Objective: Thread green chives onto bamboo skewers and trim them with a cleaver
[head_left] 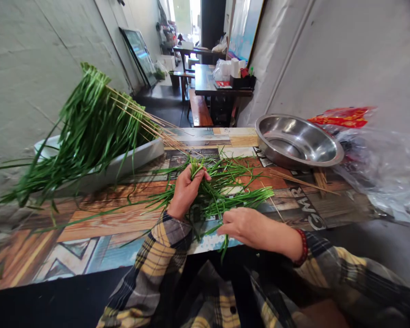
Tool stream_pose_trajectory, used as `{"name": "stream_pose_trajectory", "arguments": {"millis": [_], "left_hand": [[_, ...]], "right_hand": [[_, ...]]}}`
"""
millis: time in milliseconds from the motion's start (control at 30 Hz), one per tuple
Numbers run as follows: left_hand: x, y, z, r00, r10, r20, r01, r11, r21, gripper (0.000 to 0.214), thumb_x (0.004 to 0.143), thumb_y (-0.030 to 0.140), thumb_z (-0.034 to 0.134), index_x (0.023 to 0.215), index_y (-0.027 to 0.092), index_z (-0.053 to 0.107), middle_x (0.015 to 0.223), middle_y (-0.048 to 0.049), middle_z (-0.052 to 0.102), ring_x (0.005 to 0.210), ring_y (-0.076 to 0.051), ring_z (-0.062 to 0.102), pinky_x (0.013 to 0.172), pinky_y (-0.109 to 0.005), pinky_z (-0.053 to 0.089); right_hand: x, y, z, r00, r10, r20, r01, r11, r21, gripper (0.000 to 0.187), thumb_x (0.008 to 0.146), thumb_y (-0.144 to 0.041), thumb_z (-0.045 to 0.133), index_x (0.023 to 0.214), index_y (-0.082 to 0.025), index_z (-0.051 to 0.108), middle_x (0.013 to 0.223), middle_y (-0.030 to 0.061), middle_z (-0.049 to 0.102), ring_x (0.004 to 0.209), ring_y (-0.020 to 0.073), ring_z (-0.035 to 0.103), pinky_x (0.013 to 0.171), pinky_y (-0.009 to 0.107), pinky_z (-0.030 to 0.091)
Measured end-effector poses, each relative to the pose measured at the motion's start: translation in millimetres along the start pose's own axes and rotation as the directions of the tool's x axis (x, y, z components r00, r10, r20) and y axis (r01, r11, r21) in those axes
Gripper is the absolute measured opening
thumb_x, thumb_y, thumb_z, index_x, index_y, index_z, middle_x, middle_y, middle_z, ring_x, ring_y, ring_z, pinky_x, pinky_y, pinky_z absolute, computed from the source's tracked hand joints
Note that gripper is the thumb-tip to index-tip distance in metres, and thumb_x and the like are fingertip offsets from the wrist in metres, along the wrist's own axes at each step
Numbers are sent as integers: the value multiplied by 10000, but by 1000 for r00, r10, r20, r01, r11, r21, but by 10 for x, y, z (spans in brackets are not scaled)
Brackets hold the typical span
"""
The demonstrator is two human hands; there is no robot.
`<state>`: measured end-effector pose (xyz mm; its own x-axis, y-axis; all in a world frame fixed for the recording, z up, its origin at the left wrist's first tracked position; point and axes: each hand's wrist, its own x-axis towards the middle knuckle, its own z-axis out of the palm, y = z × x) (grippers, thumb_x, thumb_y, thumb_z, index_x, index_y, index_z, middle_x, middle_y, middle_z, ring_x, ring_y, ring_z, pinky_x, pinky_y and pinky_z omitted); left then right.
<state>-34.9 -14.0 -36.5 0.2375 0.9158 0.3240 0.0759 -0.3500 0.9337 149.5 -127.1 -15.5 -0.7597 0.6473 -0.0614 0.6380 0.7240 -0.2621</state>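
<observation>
One wood-patterned desk (85, 230) spreads before us. Well left of the steel basin (287, 157), a big stack of skewered greens (89, 109) rests over a white tray (143, 157). Between it and the basin, loose greens (232, 175) lie scattered. Nearer us than the basin, our right hand (248, 228) has its fingers drawn together, blades at their tips; we cannot tell whether it pinches them. Left of the basin, our left hand (184, 191) wraps a small bunch (195, 167). We judge it light, limp-leaved, perhaps slick and easily bruised; we should hold it gently near the firmer pale ends.
</observation>
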Motion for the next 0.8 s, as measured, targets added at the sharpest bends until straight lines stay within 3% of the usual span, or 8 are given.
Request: {"name": "stream_pose_trajectory", "arguments": {"millis": [67,133,267,367,467,533,633,800], "left_hand": [[1,-19,-15,1000,8,-10,-8,1000,29,216,891,348,500,813,178,609,761,-12,631,763,-137,554,756,-246,416],[7,-28,-30,999,24,-21,-22,998,58,234,886,337,506,754,175,611,789,-15,626,793,-136,551,765,-238,408],[16,-24,-47,1000,22,1,-22,996,81,222,879,326,515,771,170,631,796,-17,628,786,-139,546,745,-239,403],[13,-23,-45,1000,5,11,-6,998,57,222,877,341,516,803,171,639,780,-14,624,770,-139,543,730,-240,403],[4,-35,-34,999,-32,-2,32,999,22,215,855,359,548,829,170,649,787,-14,630,762,-140,548,723,-238,407],[-3,-47,-28,998,-58,-1,58,998,6,220,841,368,567,860,169,658,799,-16,638,763,-144,555,722,-240,412],[-11,-64,-22,997,-74,30,75,997,-6,246,843,383,567,916,171,667,817,-21,645,779,-151,567,729,-246,422],[-7,-110,-25,997,-38,60,38,999,14,233,842,370,573,916,167,661,895,-34,654,840,-164,568,779,-266,433]], "right_hand": [[61,-42,51,1000,-16,23,18,993,-117,177,911,-181,486,921,-189,663,867,59,597,804,178,542,700,290,424],[81,-16,60,999,-34,-5,34,997,-76,170,906,-177,496,836,-175,651,884,61,599,812,169,546,709,282,432],[73,114,-15,964,9,-267,84,939,333,116,884,-201,546,829,-182,647,898,39,618,819,131,564,736,247,447],[139,206,-80,846,296,-444,44,790,612,68,838,-209,592,793,-181,635,794,18,622,745,124,563,678,249,442],[305,293,-100,689,602,-403,45,519,853,71,802,-255,615,816,-186,616,738,-11,608,653,103,552,597,232,429],[449,351,-93,642,679,-357,100,387,917,119,764,-288,642,823,-188,614,704,-30,598,612,92,549,566,221,426],[655,417,-77,612,711,-346,146,328,933,168,709,-301,677,813,-183,619,657,-45,584,575,83,552,533,212,423],[861,445,-82,631,691,-352,172,318,932,215,671,-283,701,828,-179,598,645,-46,599,571,86,588,531,210,464]]}}
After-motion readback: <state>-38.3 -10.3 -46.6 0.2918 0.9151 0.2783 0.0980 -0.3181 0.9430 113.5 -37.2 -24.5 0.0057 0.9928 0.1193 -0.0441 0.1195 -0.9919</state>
